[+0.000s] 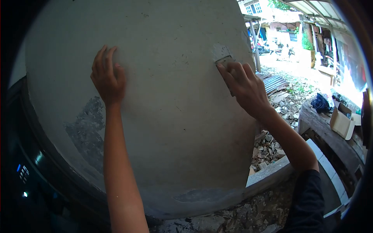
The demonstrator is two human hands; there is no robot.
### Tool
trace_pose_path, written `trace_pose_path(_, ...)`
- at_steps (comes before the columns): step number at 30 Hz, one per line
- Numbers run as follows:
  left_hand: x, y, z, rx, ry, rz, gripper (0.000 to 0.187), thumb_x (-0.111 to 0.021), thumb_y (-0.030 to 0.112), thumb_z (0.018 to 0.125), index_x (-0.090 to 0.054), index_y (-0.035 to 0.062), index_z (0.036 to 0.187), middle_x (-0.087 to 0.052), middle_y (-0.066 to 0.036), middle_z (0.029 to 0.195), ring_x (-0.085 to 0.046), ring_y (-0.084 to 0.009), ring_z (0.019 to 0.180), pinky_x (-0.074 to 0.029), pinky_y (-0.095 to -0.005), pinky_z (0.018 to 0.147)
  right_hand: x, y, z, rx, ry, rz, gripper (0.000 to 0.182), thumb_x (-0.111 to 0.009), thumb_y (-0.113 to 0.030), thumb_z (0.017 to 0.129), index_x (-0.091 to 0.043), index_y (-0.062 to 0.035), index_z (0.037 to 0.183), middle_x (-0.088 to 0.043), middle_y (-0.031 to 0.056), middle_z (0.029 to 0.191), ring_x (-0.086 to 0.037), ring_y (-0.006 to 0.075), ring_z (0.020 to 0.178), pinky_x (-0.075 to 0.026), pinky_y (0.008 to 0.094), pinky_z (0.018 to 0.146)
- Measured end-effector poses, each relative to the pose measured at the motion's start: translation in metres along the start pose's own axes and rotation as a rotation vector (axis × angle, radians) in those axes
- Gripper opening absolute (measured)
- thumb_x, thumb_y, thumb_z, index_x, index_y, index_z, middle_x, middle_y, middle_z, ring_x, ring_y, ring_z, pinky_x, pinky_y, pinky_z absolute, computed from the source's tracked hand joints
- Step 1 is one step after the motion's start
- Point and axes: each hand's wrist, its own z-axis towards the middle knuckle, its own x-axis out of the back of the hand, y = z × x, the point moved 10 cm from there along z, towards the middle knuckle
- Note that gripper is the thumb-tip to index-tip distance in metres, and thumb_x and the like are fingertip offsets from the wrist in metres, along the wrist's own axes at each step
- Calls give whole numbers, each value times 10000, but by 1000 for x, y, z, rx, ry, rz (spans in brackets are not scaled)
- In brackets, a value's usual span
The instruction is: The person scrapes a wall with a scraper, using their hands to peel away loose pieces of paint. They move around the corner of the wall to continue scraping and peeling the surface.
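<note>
My right hand (246,87) is closed around a flat, grey, rectangular scraper (225,61), pressed to the wall near its right edge. The palm hides most of the scraper. Just above its dark front edge shows a rough, pale patch (221,50). To the left, my left hand (108,75) is at the wall with its fingers stretched upward and apart, holding nothing. Between both hands runs the plain greyish wall (167,89), marked with small dark nicks. Below my left hand the surface has peeled into a darker grey patch (87,130).
A ledge (268,173) runs under the wall's lower right. Beyond the wall's edge lie rubble (266,149) and corrugated sheets (274,82). An open cardboard box (342,122) and dark cloth (320,103) sit on a worn wooden surface at right.
</note>
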Motion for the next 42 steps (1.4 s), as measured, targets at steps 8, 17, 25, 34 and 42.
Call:
trace_pose_path(8,0,-3,1,30,-6,-31,447,-425,300,990,-555,225,1411,-499,-49,1490,-461,-286,1391,-356,-505,1127,2,-7,-5,-128,42,2,625,-767,-89,760,-586,-61,1358,-547,48,1162,-585,205,913,-607,306,624)
trace_pose_path(17,0,-8,-1,43,3,-46,430,-407,342,1009,-567,246,1397,-502,-40,1492,-459,-273,1399,-349,-505,1135,-5,-12,-11,-171,33,-37,641,-757,-64,761,-585,-89,1378,-560,30,1184,-610,192,926,-613,310,612)
trace_pose_path(25,1,-6,-1,19,11,-28,432,-417,341,1010,-562,244,1405,-495,-26,1499,-462,-265,1395,-355,-504,1130,0,2,29,-196,68,-43,633,-752,-63,772,-581,-107,1380,-556,39,1181,-619,200,927,-617,310,602)
trace_pose_path(34,2,-7,-2,35,23,-36,427,-444,313,996,-565,249,1401,-499,-20,1496,-467,-265,1393,-371,-495,1113,-2,4,19,-187,52,-45,597,-723,-36,811,-568,-120,1381,-547,37,1204,-634,215,978,-627,325,597)
trace_pose_path(42,7,-5,-1,65,20,-62,428,-479,248,958,-576,255,1375,-510,-22,1477,-472,-270,1385,-377,-488,1112,2,7,34,-210,-22,6,540,-673,-38,863,-575,-155,1381,-535,70,1189,-624,244,1010,-611,350,617)
